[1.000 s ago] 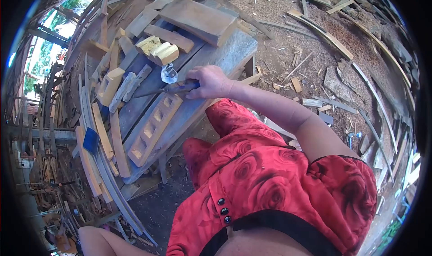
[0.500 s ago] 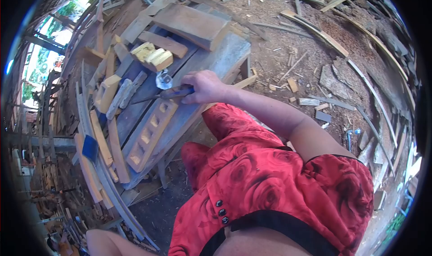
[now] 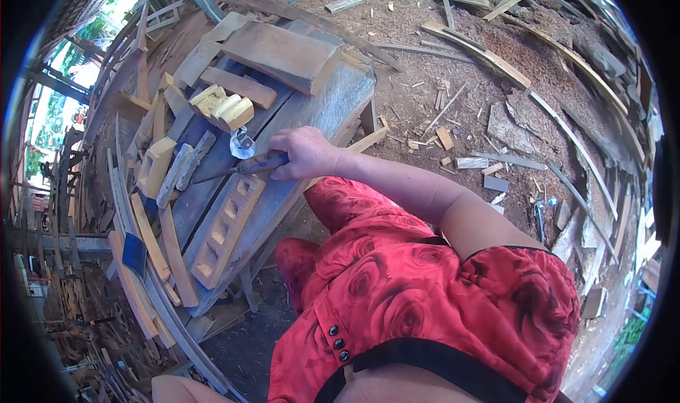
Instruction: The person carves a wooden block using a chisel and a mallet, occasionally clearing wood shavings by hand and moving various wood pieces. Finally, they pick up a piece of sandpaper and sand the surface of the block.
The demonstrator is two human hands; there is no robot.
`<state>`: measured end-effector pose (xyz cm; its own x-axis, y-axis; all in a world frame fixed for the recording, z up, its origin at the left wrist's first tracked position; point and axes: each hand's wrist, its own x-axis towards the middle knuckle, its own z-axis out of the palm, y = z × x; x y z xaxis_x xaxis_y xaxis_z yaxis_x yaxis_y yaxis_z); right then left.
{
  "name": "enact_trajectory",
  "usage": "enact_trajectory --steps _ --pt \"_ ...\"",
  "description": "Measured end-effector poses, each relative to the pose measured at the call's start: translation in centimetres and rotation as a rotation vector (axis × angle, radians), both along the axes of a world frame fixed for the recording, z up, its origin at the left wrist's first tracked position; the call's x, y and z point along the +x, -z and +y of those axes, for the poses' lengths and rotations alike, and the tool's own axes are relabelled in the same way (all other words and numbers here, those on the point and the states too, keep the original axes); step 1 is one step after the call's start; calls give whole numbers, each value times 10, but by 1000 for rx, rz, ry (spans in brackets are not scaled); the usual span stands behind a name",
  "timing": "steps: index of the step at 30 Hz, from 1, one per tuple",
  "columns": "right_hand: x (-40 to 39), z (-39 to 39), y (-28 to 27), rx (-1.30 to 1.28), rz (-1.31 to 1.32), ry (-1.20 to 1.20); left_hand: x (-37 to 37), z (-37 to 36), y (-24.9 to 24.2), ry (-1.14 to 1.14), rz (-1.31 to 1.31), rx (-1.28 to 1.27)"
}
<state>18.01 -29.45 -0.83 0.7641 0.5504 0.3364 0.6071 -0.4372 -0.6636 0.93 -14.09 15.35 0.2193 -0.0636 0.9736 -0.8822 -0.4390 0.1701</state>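
Near the middle of the frame, we see the right hand [image 3: 308,153] with its fingers curled around the handle end of a chisel-like tool [image 3: 251,164], pressed closed on it. The tool points to the left, its handle partly blue and its thin dark blade reaching toward two grey weathered pieces [image 3: 185,166]. We cannot tell whether the blade touches the counter [image 3: 346,91]. As for the left hand, we cannot tell how it is set; a bare limb [image 3: 185,390] shows at the bottom edge, left of centre.

Just below the tool, in the left-centre of the frame, we find a long wooden block [image 3: 228,234] lying aslant on the counter, with a row of recesses cut into its upper face. Just above the tool sits a shiny clear object [image 3: 241,144], and above that a pale yellowish wood piece [image 3: 235,112]. Higher up we see a brown wooden strip [image 3: 242,86] and a thick broad board [image 3: 282,52]. Left of the grey pieces stands a notched pale block [image 3: 155,166], and lower left we notice a flat blue piece [image 3: 134,253]. Red rose-printed clothing [image 3: 389,282] fills the lower centre, and the ground [image 3: 418,88] at the upper right is strewn with wood scraps.
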Motion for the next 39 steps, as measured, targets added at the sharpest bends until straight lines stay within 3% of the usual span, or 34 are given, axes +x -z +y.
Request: enact_trajectory --steps 6,14,16,18,20,29,33,35,39 --pt "1 -2 -1 43 -12 -6 3 10 -1 -71 -120 -70" --pt "-2 2 -9 117 17 -35 -82 45 -40 -568 -394 26" --pt "-2 3 -9 113 27 -67 -65 65 10 -812 401 -20" --pt "-1 3 -7 116 29 -28 -46 96 54 -852 645 349" --pt "-1 4 -4 122 21 -40 -41 108 93 -827 822 471" --pt "-3 2 -7 110 13 -18 -15 104 131 -891 851 625" --pt "-5 2 -9 132 17 -35 -17 116 141 -890 852 609" --pt "-6 4 -12 149 20 -48 -16 118 140 -796 973 536" --pt "-5 3 -10 169 49 -35 -16 118 128 -903 976 439"
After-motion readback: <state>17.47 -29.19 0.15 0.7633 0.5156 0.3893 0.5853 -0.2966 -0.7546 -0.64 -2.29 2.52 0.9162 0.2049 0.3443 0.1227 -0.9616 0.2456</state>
